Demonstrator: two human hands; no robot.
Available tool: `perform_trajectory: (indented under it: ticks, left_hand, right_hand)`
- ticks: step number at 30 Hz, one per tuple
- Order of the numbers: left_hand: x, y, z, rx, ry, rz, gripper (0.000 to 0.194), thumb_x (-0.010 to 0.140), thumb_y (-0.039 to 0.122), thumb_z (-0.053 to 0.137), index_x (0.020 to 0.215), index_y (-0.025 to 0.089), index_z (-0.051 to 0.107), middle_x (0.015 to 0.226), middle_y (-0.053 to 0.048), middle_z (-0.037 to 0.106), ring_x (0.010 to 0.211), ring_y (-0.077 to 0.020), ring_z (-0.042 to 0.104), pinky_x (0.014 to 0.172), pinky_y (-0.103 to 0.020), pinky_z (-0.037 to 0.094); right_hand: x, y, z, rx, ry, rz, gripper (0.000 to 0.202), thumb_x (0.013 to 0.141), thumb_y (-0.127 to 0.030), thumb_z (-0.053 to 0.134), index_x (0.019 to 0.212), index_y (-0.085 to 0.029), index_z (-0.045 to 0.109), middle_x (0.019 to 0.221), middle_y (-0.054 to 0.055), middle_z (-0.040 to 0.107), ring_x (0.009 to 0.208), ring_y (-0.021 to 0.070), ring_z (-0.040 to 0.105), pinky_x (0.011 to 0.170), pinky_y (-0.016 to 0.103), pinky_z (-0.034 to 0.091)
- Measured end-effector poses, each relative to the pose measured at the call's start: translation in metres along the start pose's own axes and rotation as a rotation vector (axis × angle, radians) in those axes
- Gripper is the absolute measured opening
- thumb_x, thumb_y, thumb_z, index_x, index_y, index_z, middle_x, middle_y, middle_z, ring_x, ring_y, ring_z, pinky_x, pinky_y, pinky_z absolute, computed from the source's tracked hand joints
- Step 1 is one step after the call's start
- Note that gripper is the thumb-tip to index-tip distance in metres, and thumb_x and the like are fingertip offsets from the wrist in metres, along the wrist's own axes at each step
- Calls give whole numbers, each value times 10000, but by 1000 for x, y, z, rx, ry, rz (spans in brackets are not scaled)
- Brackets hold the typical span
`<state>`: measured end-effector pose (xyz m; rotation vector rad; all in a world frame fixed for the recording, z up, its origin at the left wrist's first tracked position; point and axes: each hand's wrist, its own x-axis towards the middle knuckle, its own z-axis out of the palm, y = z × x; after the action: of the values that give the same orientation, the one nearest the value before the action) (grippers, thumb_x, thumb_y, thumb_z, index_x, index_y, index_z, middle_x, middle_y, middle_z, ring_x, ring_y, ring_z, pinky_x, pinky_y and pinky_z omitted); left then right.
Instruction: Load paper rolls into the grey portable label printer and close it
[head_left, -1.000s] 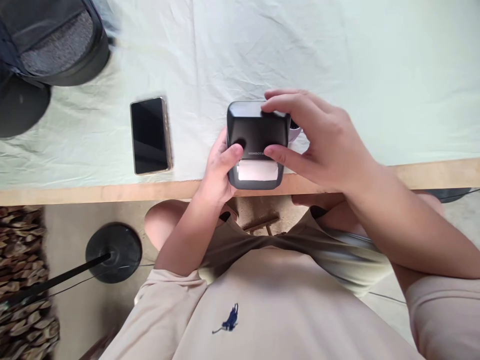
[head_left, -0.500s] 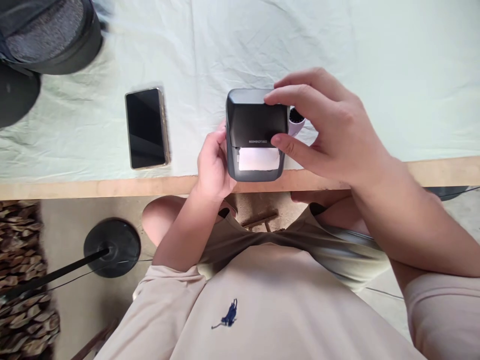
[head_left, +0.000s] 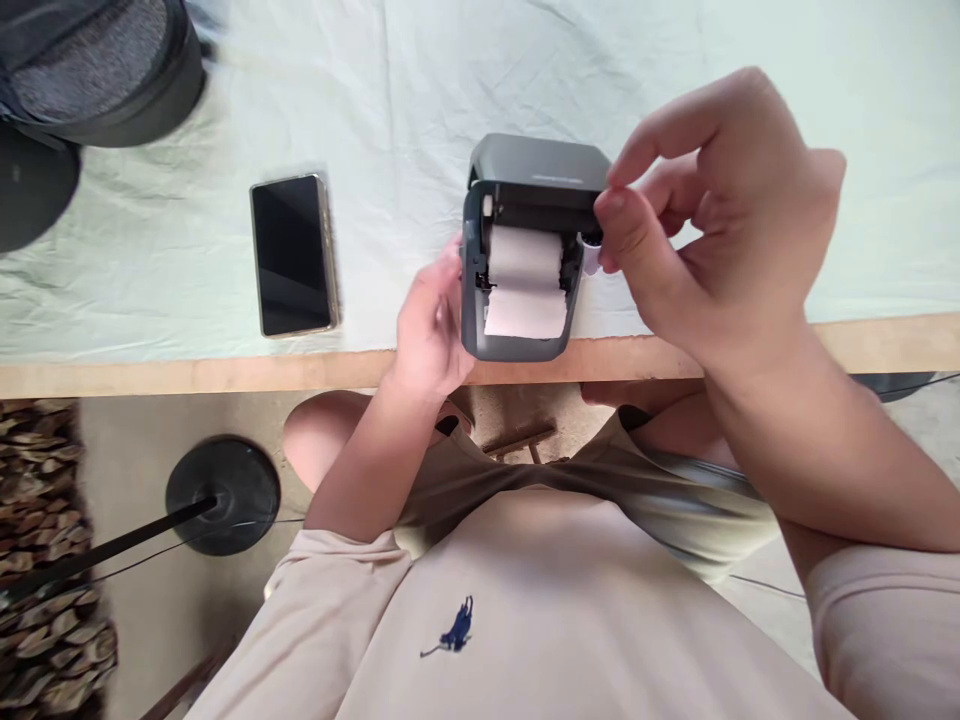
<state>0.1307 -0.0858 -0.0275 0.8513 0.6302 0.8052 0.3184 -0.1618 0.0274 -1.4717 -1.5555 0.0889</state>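
Observation:
A dark grey label printer [head_left: 517, 348] sits at the table's front edge with its lid [head_left: 540, 158] swung up and back. Inside it lies a roll of white label paper [head_left: 526, 256], its loose end hanging out over the front. My left hand [head_left: 431, 325] is closed around the printer's left side, the fingers partly hidden behind it. At the lid's right corner, the thumb and forefinger of my right hand [head_left: 712, 220] pinch the lid's edge. Just right of the printer, a small pale purple object [head_left: 591, 255] with a dark top is mostly covered by that hand.
A smartphone [head_left: 294, 256] lies face up on the pale green cloth [head_left: 390, 110], left of the printer. A black bag [head_left: 112, 80] occupies the far left corner. Below the wooden table edge [head_left: 187, 375] stands a round black base with a pole [head_left: 223, 495].
The printer's lid has been lifted from shut to open, baring the paper roll. My right hand has moved up and right with the lid's edge; my left hand has stayed in place.

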Motion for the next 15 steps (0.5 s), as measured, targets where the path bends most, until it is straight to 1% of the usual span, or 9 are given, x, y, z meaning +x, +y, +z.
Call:
perform_trajectory:
  ticks: [2,3,5,7,8,10,12,14,15]
  left_hand:
    - [-2,-1,-2,21,-42,-1,322,953,537,728,1085,243,737,1187,-89,803,1532,-388,624,1099,-492,652]
    - [-3,-1,-3,13,-48,-6,324,938,495,764,1132,236,743,1181,-88,799,1516,-390,642,1086,-484,656]
    - [-3,-2,-4,-1,-50,-14,354,914,472,804,1170,232,751,1162,-89,797,1475,-397,676,1060,-476,667]
    - [-4,-3,-5,9,-59,-12,374,913,501,826,1182,248,767,1145,-88,800,1426,-395,707,1015,-466,683]
    - [-4,-3,-5,20,-71,-6,373,913,511,838,1181,259,775,1128,-85,801,1392,-389,725,975,-453,691]
    - [-5,-5,-5,46,-92,5,365,907,516,859,1174,278,785,1083,-74,798,1314,-372,762,896,-423,695]
    - [-6,-6,-6,93,-82,12,411,880,556,883,1175,288,786,1064,-60,793,1264,-367,782,875,-407,692]
    - [-7,-7,-6,131,-60,10,493,839,611,909,1193,292,785,1097,-54,795,1276,-379,781,914,-412,691]
    - [-7,-7,-6,133,-56,6,522,825,628,917,1201,290,784,1117,-57,797,1295,-388,775,929,-415,691]
  right_hand:
    - [0,0,2,76,54,-7,114,1063,-375,653,976,-305,632,898,-3,715,788,206,808,539,348,502]
    - [1,0,2,88,44,-20,117,1060,-368,653,969,-304,618,968,2,754,832,204,817,533,342,508]
    - [3,1,1,31,-35,-46,93,1030,-325,649,950,-301,609,1008,-3,801,772,191,780,545,352,504]
    - [4,1,0,-107,-182,-37,30,984,-281,623,963,-298,635,929,-11,805,631,187,686,574,379,473]
    - [4,1,0,-193,-252,-23,59,954,-275,619,991,-300,658,882,-10,793,592,195,648,582,387,441]
    - [1,2,2,-339,-352,-8,200,899,-294,635,1088,-316,698,839,2,772,606,233,644,586,385,376]
    - [-2,2,7,-448,-393,-22,310,853,-322,662,1159,-335,710,813,11,752,610,256,635,574,370,310]
    - [-4,1,11,-527,-386,-34,343,826,-338,675,1167,-335,716,773,14,725,589,263,610,563,361,255]
    - [-5,0,11,-540,-377,-30,344,824,-333,672,1165,-334,721,762,13,718,581,262,599,561,361,246]
